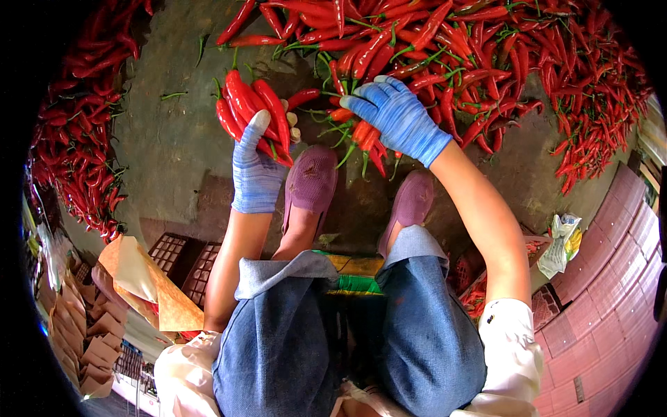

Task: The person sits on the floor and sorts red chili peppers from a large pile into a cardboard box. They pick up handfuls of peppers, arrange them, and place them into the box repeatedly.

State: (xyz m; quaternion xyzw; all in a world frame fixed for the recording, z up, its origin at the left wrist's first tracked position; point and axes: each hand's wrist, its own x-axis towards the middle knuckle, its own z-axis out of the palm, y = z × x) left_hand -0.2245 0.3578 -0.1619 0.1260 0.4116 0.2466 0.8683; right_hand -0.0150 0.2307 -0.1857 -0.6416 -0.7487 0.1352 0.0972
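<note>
My left hand (pixel 256 174), in a blue-and-white knit glove, holds a bunch of several red chili peppers (pixel 242 101). Its thumb lies across the front of the bunch, and most of the green stems point away from me. In a matching glove, my right hand (pixel 392 119) reaches palm down over the near edge of a large heap of red chilies (pixel 469 39). Its thumb and fingertips are close together at some stems; whether they grip a chili is hidden. Just under that hand lie a few orange-red chilies (pixel 363 134) with stems towards me.
My purple shoes (pixel 311 180) stand on the dark floor between the hands. Another chili heap (pixel 83 135) runs down the left side. Plastic crates (pixel 169 250) and a paper-lined container (pixel 136 276) are at lower left. Stacked pink crates (pixel 607 292) and a plastic bag (pixel 560 245) are at right.
</note>
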